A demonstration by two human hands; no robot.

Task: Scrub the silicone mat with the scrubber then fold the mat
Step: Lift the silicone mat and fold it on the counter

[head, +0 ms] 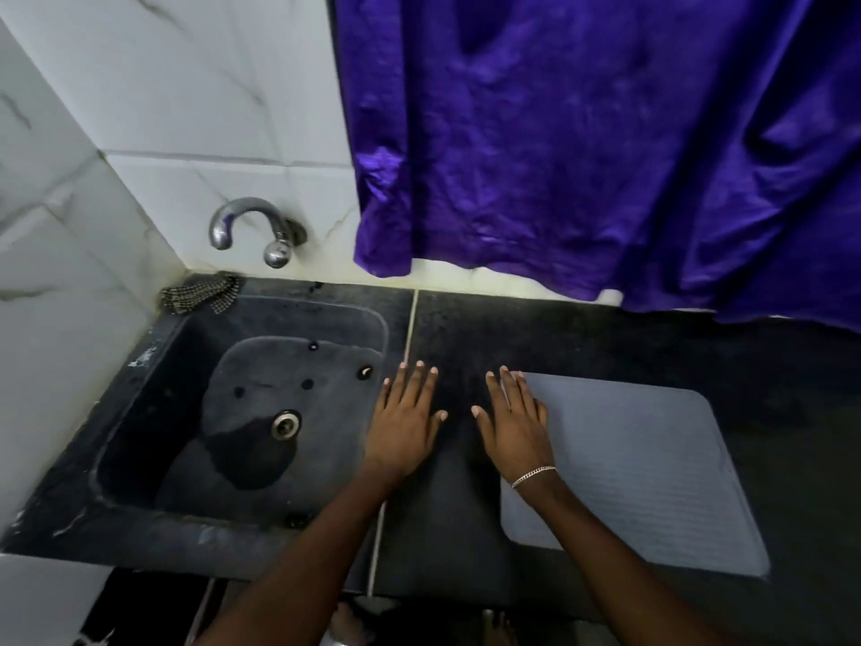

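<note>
A grey ribbed silicone mat [643,473] lies flat on the dark counter, to the right of the sink. My right hand [512,426] rests flat with straight fingers over the mat's left edge, a thin bracelet on its wrist. My left hand [405,421] lies flat with spread fingers on the bare counter, just right of the sink's rim. Neither hand holds anything. A dark mesh scrubber [200,293] sits on the sink's back left corner, below the tap and far from both hands.
A dark stone sink [140,412] with a metal drain [285,424] fills the left side; a chrome tap [251,226] sticks out of the white tiled wall above it. A purple curtain [605,132] hangs over the counter's back edge.
</note>
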